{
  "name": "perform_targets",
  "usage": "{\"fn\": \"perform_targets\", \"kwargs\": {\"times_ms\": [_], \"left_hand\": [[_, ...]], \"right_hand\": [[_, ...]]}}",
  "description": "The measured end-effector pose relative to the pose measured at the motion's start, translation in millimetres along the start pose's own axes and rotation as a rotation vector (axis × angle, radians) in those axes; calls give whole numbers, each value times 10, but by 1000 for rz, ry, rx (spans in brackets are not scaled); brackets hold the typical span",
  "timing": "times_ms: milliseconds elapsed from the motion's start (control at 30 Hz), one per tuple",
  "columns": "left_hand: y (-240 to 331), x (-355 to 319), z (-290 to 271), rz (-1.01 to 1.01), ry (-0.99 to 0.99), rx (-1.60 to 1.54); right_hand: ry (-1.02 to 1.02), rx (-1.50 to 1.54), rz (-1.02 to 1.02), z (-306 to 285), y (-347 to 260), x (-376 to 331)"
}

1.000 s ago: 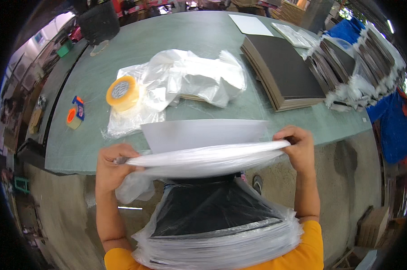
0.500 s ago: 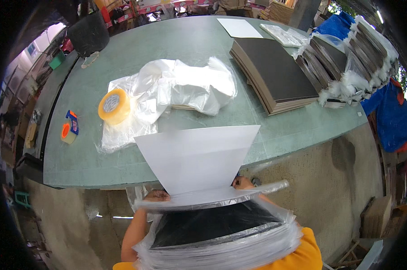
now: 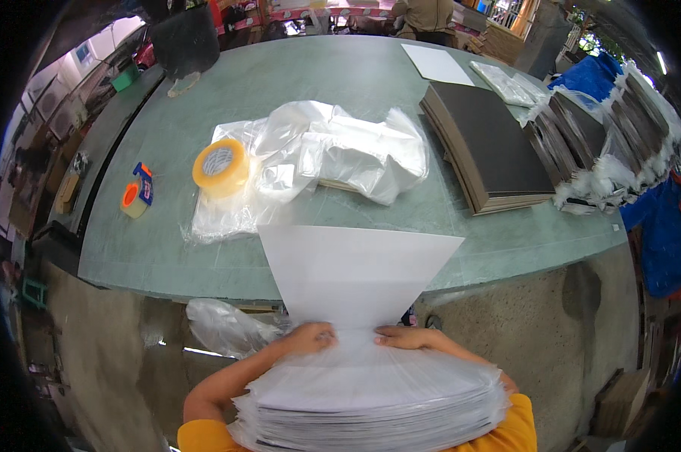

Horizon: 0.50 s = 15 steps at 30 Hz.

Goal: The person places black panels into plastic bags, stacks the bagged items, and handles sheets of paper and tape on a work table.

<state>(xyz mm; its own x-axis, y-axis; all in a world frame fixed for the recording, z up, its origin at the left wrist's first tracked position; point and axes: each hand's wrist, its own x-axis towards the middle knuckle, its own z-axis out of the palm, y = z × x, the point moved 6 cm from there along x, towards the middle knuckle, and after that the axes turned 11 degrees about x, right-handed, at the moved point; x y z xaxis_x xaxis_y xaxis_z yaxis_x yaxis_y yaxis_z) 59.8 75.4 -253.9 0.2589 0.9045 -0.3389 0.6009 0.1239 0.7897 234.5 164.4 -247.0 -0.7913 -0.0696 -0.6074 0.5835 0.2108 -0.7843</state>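
Note:
A thick stack of sheets in clear plastic (image 3: 378, 418) rests against my body, its top face now white under wrinkled film. From its far end a large white sheet (image 3: 359, 267) rises toward the table. My left hand (image 3: 312, 337) has its fingers curled on the film at the sheet's left edge. Opposite it, my right hand (image 3: 402, 337) pinches the right edge, thumb on top and the other fingers mostly hidden beneath. Beside my left forearm hangs a loose clear plastic bag (image 3: 231, 328).
On the green table (image 3: 295, 71) lie a large tape roll (image 3: 221, 167) on crumpled clear plastic bags (image 3: 363, 154), a small tape dispenser (image 3: 138, 192), a stack of dark boards (image 3: 498, 143) and plastic-wrapped bundles (image 3: 581, 143). A white sheet (image 3: 437, 64) lies at the back.
The raised plastic-covered layer has come down toward me over the stack's black face. Both hands have moved inward, onto the film. The table appears shifted right in the view.

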Motion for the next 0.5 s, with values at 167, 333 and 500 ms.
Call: {"fn": "perform_targets", "kwargs": {"times_ms": [167, 333, 500], "left_hand": [[823, 199, -611, 53, 135, 12], [2265, -91, -1654, 476, 397, -349], [2270, -399, -1778, 332, 884, -259]], "right_hand": [[-257, -116, 214, -184, -471, 37], [633, 618, -542, -824, -1891, -625], [586, 774, -786, -921, -2051, -853]]}}
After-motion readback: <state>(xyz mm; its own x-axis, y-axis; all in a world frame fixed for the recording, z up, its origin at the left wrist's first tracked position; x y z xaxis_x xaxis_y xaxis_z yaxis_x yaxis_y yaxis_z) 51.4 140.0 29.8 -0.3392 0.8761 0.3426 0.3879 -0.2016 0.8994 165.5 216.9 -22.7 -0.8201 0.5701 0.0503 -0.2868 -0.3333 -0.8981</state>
